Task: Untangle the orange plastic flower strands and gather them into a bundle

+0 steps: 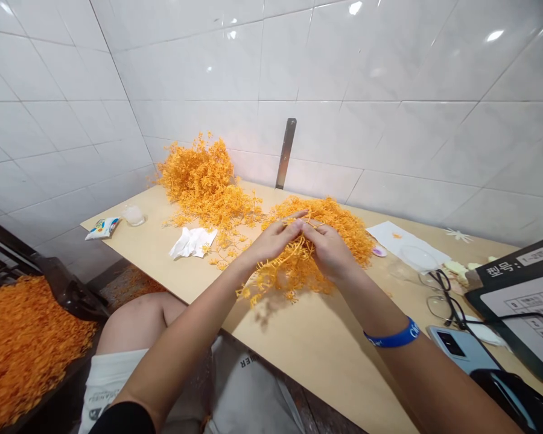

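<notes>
My left hand (276,238) and my right hand (328,250) meet over the middle of the table, thumbs close together. Between them they pinch a yellow-orange branching plastic flower stem (271,274), whose sprigs hang down below the fingers toward the table. Both hands are closed on it. Right behind them spreads a pile of orange sprigs (344,223), partly covered by my fingers. A taller heap of the same orange sprigs (199,172) stands farther left against the wall. A blue wristband (393,334) circles my right wrist.
Left on the table (298,349) are a crumpled tissue (192,243), a clear cup (133,215) and a small packet (102,228). White paper (402,241), eyeglasses (447,298), a phone (461,346) and a dark box (520,289) lie right. Orange petals (22,349) fill a container at lower left.
</notes>
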The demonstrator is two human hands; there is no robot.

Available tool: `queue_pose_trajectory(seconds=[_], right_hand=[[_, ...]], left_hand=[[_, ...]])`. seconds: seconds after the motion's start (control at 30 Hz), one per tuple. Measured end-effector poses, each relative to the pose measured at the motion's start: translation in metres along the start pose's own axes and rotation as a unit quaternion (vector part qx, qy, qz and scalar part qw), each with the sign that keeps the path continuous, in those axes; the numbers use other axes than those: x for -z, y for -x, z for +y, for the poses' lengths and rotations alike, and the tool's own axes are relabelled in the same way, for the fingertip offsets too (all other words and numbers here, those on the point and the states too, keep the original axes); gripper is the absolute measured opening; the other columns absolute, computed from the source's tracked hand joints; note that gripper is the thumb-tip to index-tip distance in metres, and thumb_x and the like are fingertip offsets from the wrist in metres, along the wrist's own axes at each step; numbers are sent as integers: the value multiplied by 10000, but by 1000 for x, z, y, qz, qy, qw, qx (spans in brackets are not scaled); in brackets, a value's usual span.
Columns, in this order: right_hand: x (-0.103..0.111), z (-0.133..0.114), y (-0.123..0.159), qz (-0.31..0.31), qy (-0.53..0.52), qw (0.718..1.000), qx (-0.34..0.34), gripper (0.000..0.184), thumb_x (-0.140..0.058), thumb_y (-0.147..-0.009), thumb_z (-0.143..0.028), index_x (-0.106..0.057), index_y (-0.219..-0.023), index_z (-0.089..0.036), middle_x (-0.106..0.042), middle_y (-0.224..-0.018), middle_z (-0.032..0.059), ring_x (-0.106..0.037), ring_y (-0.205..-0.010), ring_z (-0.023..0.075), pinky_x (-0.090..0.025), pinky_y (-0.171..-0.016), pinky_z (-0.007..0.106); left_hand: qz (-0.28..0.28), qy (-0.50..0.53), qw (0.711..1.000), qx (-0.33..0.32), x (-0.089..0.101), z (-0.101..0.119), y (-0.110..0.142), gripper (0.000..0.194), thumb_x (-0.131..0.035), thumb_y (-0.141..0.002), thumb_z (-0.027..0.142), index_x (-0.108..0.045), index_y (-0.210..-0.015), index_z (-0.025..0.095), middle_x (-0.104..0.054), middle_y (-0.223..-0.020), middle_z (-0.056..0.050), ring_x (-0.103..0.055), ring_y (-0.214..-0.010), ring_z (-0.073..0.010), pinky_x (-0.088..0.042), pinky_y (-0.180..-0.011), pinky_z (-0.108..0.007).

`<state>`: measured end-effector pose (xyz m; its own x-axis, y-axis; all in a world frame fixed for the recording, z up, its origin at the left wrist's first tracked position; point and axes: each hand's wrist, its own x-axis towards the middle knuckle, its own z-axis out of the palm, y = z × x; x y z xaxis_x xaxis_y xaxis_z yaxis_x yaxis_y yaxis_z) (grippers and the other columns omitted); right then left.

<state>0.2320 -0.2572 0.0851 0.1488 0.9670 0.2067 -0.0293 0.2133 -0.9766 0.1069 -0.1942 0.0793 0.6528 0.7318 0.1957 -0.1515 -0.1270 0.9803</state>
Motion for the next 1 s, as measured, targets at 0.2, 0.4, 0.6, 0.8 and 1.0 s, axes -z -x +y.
queue_pose_trajectory(seconds=[0.2, 0.4, 0.6, 0.8, 1.0], right_hand=[[-9, -1, 7, -6, 136, 985, 101, 459, -547, -856, -569, -546, -587, -197, -533, -686, 25, -494, -704, 171, -394, -694, 301], [-10, -12, 20, -67, 122, 982, 130, 506, -511, -880, -598, -541, -572, -196, -455, -602, 5, -415, -599, 148, -333, -605, 294], [-3, -10, 12, 68, 83, 991, 74, 484, -551, -844, -617, -549, -605, -195, -443, -574, -8, -381, -536, 127, -301, -535, 276], [1, 3, 2, 131, 85, 985, 72, 455, -554, -830, -615, -557, -660, -193, -555, -644, 12, -475, -580, 140, -387, -590, 275], [-3, 5, 4, 182, 139, 965, 124, 429, -540, -854, -575, -569, -676, -186, -563, -629, 12, -530, -627, 157, -425, -620, 280]], left_hand=[[63, 82, 993, -51, -15, 1, 13, 442, -504, -915, 519, -715, -1024, 145, -639, -677, -29, -594, -690, -145, -489, -694, -255], [157, 287, 944, 51, -1, 6, 10, 468, -280, -1013, 446, -636, -1062, 146, -499, -481, 39, -569, -481, -107, -510, -609, -243], [117, 174, 971, 110, 2, 6, 13, 366, -543, -918, 223, -552, -1280, 167, -736, -1052, -90, -687, -840, -142, -521, -723, -232], [-6, 175, 975, 134, -11, 4, 19, 442, -440, -960, 482, -636, -1237, 200, -653, -1262, -100, -628, -1046, -190, -501, -831, -277], [8, 151, 984, 93, -20, -9, 18, 469, -696, -774, 541, -743, -1006, 137, -714, -1054, -103, -615, -1045, -227, -472, -904, -326]])
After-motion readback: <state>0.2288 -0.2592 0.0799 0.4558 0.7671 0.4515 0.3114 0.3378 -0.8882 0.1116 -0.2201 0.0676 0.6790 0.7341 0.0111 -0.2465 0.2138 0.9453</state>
